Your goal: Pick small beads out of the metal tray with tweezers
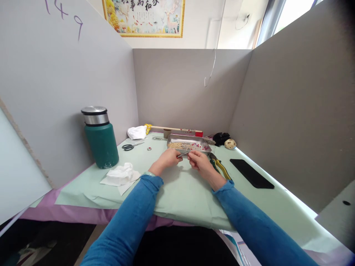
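Observation:
My left hand (169, 158) is closed around a slim grey metal tool (183, 154) shaped like tweezers, its tip pointing right. Meeting that tip, my right hand (200, 162) is pinched shut; whatever is between its fingertips is too small to make out. Just beyond both hands lies a shallow metal tray (188, 138) with gold beads (179, 145) on its left and red and pale beads (198, 147) on its right. Pliers with yellow and green handles (222, 169) lie beside my right wrist.
A green bottle (101, 142) stands left, near crumpled tissue (122, 175) and black-handled scissors (129, 147). A black phone-like slab (251, 173) lies right. Behind the tray are a wooden stick (172, 128), a small brown cup (166, 133) and a red container (199, 134). Grey partitions (188, 85) enclose the table.

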Available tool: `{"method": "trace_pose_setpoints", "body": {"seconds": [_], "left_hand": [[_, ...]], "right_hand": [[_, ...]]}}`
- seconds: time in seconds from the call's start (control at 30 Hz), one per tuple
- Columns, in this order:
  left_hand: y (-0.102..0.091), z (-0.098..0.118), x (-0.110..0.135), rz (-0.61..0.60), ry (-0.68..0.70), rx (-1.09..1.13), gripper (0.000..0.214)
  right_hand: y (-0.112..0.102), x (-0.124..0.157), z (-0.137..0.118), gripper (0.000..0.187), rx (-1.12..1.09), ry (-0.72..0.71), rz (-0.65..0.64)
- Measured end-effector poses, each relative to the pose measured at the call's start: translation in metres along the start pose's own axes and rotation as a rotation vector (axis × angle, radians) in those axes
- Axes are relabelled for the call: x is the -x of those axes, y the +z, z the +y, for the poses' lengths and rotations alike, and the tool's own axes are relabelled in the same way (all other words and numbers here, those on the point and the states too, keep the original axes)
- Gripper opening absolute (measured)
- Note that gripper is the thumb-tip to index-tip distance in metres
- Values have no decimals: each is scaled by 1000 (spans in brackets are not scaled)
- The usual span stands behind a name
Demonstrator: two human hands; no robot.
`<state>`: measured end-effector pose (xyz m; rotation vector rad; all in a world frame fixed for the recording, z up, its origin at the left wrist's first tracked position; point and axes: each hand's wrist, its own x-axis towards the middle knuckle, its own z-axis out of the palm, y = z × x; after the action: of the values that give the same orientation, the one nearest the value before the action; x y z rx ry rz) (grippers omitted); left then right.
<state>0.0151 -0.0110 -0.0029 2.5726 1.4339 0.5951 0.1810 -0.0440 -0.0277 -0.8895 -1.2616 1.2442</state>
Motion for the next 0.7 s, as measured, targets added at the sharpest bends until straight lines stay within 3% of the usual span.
{"method": "trace_pose_setpoints", "body": {"seconds": [0.4, 0.53, 0.7], "left_hand": [[-1, 1, 1, 16, 7, -7, 21], [-2, 0, 1, 20, 1, 10, 20], [-2, -1, 0, 4, 5, 17, 19]], "right_hand": [[-3, -1, -1, 31, -114, 76, -93], [-1, -1, 1, 32, -21, 49, -91], [4, -2, 4, 29, 134, -61, 3]]}}
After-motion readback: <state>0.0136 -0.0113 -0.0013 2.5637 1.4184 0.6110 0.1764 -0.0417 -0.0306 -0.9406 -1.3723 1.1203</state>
